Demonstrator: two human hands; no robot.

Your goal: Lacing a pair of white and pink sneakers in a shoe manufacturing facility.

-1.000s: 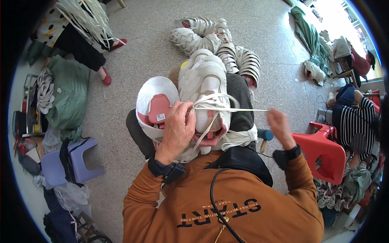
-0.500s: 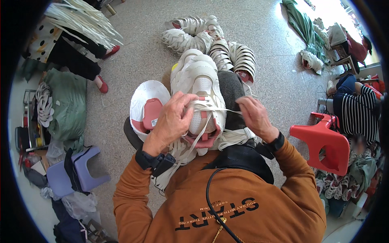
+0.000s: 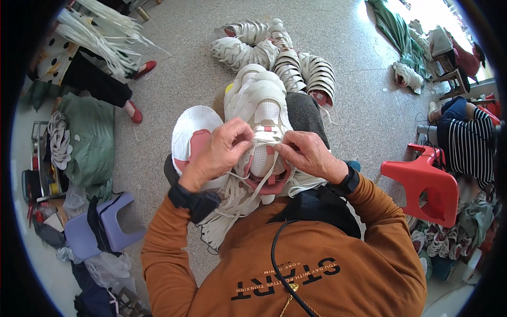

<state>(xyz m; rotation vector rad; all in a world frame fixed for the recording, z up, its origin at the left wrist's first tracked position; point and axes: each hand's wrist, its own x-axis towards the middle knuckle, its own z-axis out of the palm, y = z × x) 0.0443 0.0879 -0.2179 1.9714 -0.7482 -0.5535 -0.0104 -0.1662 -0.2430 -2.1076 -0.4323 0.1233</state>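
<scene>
A white shoe upper (image 3: pixel 268 108) with pink lining lies in front of me, its toe away from me and more uppers nested beyond it. At its lacing rows, my left hand (image 3: pixel 226 149) pinches a white shoelace (image 3: pixel 272 138) on the left. Fingertips of my right hand (image 3: pixel 308 152) close on the same lace at the right, near the eyelets. Loose lace ends hang over the pink heel opening. A bundle of white laces (image 3: pixel 231 203) lies at my lap, partly under my left wrist. Left of the upper sits a white bowl-shaped container (image 3: pixel 182 127) with pink pieces, partly covered by my left hand.
Curved stacks of white uppers (image 3: pixel 318 79) lie on the speckled floor ahead. A red stool (image 3: pixel 422 182) stands right, a purple stool (image 3: pixel 97 227) left, beside a green sack (image 3: pixel 87 140). A person with red shoes (image 3: pixel 135 112) stands at left; one in stripes (image 3: pixel 467 150) is at right.
My right hand has come leftward to the upper, bringing the stretched lace in close to the eyelets. My left hand stays near the same spot. The standing person's bundle of white strips has shifted.
</scene>
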